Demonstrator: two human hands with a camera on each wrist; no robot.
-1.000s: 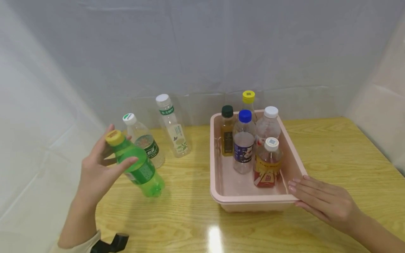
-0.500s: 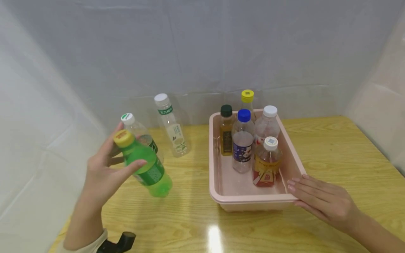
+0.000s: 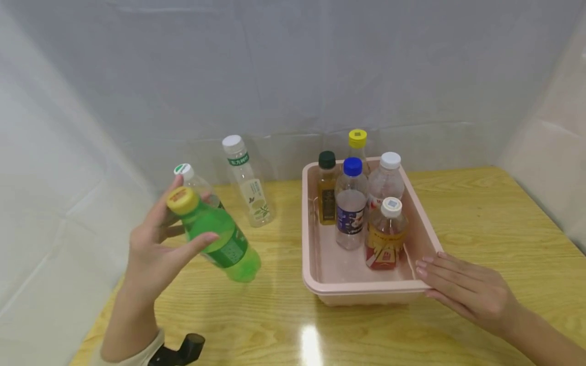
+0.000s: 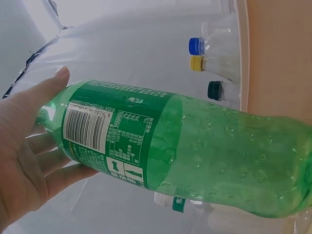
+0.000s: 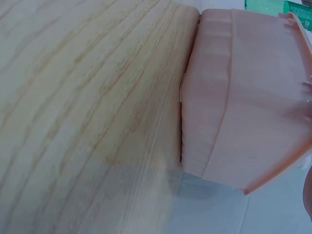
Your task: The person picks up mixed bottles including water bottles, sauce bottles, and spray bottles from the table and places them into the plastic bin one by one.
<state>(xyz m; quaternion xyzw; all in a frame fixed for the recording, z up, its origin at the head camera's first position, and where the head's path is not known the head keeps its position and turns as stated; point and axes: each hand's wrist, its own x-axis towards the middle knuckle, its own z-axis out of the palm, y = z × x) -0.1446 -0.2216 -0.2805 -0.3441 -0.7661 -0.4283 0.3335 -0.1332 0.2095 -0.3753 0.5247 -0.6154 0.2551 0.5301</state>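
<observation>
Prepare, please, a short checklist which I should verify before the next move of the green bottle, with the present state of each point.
1. Left hand has hold of the green bottle: ok, thumb on one side, other fingers on the opposite side.
2. Yellow cap is on: ok.
3. Yellow cap is screwed tight: cannot tell.
4. Green bottle is upright: not ok, it leans with its cap to the left.
5. Pink bin has room: ok, it seems; bare floor shows at its near left, beside five bottles.
6. Right hand is on the pink bin: ok, resting at the near right corner.
</observation>
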